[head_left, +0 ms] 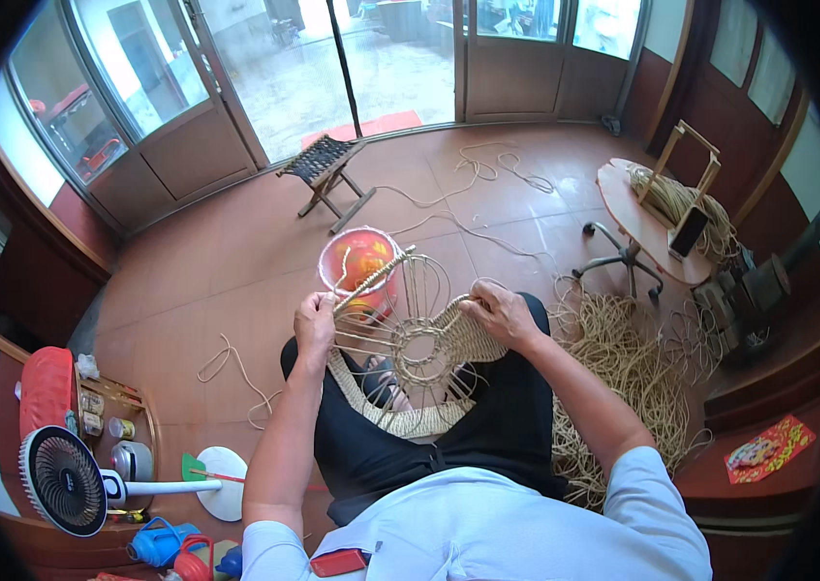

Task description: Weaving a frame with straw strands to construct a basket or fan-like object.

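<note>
Frame (447, 341) lies midway: left fingers (324, 303) pinch its wrapped rim (372, 280), which slants away rightward; right fingers (477, 308) clasp its woven side (475, 340).

Fan (63, 481) lwr L, folding stool (321, 161) nr glass doors (187, 145), red paper (770, 450) lwr R.

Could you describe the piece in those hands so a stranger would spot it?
Start at the person's black trousers. Over the lap, between the left hand and right hand, is a part-woven tan frame. Unlike the loose cord heap at right, it has spokes radiating from a central ring.
</note>
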A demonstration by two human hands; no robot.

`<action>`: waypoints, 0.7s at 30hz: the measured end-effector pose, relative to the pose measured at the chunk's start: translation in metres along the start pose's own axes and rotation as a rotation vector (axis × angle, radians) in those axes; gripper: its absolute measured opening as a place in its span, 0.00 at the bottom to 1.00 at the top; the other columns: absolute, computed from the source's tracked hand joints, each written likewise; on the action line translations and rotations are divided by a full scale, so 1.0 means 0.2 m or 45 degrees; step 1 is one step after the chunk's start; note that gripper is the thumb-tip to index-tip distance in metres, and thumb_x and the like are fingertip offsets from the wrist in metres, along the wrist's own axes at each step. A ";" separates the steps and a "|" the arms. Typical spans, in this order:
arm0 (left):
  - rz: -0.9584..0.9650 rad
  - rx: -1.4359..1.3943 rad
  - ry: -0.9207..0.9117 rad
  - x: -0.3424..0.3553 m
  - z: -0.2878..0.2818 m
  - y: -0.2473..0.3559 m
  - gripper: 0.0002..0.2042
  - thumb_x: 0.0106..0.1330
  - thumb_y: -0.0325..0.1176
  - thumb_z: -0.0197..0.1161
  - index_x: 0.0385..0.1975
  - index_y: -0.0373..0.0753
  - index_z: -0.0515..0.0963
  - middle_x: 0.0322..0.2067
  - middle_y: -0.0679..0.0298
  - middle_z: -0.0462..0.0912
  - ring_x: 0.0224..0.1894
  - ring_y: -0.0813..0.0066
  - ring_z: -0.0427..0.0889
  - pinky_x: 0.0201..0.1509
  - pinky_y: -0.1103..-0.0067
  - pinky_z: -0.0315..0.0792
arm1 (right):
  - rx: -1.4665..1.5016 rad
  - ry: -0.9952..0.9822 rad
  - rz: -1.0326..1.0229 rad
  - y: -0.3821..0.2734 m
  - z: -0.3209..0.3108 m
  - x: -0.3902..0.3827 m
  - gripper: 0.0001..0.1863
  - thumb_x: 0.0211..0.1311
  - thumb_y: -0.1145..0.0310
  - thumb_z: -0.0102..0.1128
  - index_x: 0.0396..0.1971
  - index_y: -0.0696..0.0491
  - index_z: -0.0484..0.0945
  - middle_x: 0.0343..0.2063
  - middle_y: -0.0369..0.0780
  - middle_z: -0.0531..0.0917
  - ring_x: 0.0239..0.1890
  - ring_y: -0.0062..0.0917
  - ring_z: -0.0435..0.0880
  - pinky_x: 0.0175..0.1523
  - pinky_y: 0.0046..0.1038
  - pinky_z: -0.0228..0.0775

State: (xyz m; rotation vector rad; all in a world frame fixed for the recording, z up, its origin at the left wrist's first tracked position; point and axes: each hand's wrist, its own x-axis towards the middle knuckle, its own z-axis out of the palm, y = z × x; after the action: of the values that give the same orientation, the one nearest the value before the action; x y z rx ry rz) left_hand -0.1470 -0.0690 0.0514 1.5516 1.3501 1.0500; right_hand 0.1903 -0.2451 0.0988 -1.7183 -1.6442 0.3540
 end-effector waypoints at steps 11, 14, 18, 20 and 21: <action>0.657 0.362 0.119 -0.38 0.01 0.56 0.05 0.78 0.30 0.63 0.45 0.38 0.84 0.32 0.58 0.83 0.32 0.62 0.84 0.39 0.67 0.77 | -0.111 0.311 -0.113 -0.07 0.00 0.04 0.12 0.66 0.60 0.73 0.39 0.51 0.81 0.36 0.41 0.85 0.43 0.42 0.85 0.52 0.43 0.75; 0.474 0.354 -0.021 -0.48 0.05 0.55 0.04 0.76 0.30 0.67 0.42 0.38 0.85 0.32 0.59 0.85 0.32 0.67 0.86 0.38 0.72 0.78 | -0.210 0.385 -0.201 -0.08 0.03 0.00 0.10 0.67 0.63 0.73 0.42 0.49 0.83 0.38 0.37 0.85 0.42 0.36 0.84 0.52 0.38 0.72; 0.396 0.367 -0.034 -0.54 0.09 0.51 0.04 0.74 0.31 0.69 0.41 0.38 0.86 0.34 0.59 0.88 0.33 0.65 0.89 0.39 0.72 0.80 | -0.301 0.506 -0.336 -0.19 0.04 -0.02 0.10 0.64 0.67 0.72 0.44 0.46 0.85 0.39 0.36 0.86 0.46 0.35 0.85 0.55 0.38 0.72; 0.391 0.403 -0.018 -0.55 0.10 0.51 0.04 0.74 0.32 0.69 0.41 0.39 0.86 0.35 0.60 0.89 0.34 0.64 0.90 0.40 0.71 0.80 | -0.207 0.435 -0.344 -0.23 0.06 0.00 0.09 0.64 0.68 0.71 0.44 0.46 0.86 0.40 0.36 0.86 0.47 0.35 0.85 0.55 0.38 0.72; 0.415 0.479 -0.050 -0.55 0.11 0.51 0.04 0.74 0.32 0.69 0.41 0.40 0.86 0.36 0.61 0.89 0.36 0.62 0.90 0.41 0.70 0.81 | -0.124 0.370 -0.353 -0.24 0.07 0.01 0.09 0.65 0.69 0.70 0.44 0.46 0.87 0.41 0.36 0.86 0.47 0.34 0.85 0.55 0.37 0.72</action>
State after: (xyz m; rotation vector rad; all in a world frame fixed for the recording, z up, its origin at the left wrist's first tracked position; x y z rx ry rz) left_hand -0.1019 -0.1904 0.1309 2.1150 1.3506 0.9861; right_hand 0.1448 -0.2429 0.1211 -1.5008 -1.6729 -0.1053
